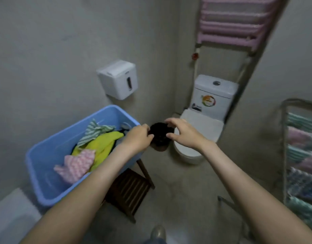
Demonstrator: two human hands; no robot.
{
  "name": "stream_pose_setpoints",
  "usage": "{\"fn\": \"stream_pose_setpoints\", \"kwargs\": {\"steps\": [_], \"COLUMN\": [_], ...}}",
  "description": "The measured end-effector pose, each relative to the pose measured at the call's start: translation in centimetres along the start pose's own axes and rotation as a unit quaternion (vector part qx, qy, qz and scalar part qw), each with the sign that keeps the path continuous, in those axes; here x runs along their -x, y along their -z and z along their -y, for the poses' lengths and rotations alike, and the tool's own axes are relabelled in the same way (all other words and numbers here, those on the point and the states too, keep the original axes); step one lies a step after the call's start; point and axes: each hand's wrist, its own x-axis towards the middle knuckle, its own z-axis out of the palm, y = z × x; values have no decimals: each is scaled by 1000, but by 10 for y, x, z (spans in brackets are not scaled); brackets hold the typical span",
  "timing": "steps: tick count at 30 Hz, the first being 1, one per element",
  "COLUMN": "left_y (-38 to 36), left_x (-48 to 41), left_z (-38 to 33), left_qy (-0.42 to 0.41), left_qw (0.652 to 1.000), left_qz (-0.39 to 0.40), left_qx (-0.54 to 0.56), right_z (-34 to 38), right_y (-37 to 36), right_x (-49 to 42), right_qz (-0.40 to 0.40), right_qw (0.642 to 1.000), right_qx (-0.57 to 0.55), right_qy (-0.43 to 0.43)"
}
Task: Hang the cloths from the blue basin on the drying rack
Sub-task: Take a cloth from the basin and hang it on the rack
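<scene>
The blue basin (46,155) stands on a dark wooden stool (128,191) at the left. In it lie a green-striped cloth (93,131), a yellow cloth (104,145) and a pink-and-white cloth (76,164). My left hand (136,138) hovers over the basin's far right corner, its fingers loosely curled with nothing visible in them. My right hand (183,132) is beside it in the air with its fingers spread, holding nothing. The drying rack (285,155) stands at the right edge with several cloths (301,138) hung on its bars.
A white toilet (201,131) stands ahead by the far wall, a black bin (160,138) beside it on the floor. A white paper dispenser (118,80) hangs on the left wall. A pink radiator (231,22) is mounted high up. My shoe (158,232) shows at the bottom.
</scene>
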Motion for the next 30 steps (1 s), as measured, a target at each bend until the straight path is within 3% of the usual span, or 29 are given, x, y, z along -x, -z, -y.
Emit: {"fn": "stream_pose_setpoints", "kwargs": {"steps": [7, 14, 18, 21, 25, 30], "left_y": [38, 41, 40, 37, 41, 52], "left_x": [14, 36, 42, 46, 50, 44], "left_z": [154, 237, 251, 253, 254, 246], "left_qy": [165, 279, 287, 283, 263, 229], "left_qw": [984, 959, 948, 947, 950, 956], "left_qz": [-48, 54, 135, 151, 143, 70], "left_qx": [43, 3, -6, 18, 82, 168], "right_z": [102, 155, 170, 176, 181, 186], "right_y": [-91, -162, -187, -195, -193, -173], "right_x": [-125, -169, -173, -172, -174, -183], "right_qz": [143, 287, 373, 420, 417, 339], "right_qw": [986, 952, 917, 893, 891, 916], "right_qx": [-5, 10, 27, 45, 15, -74], "right_qy": [86, 105, 141, 157, 179, 201]}}
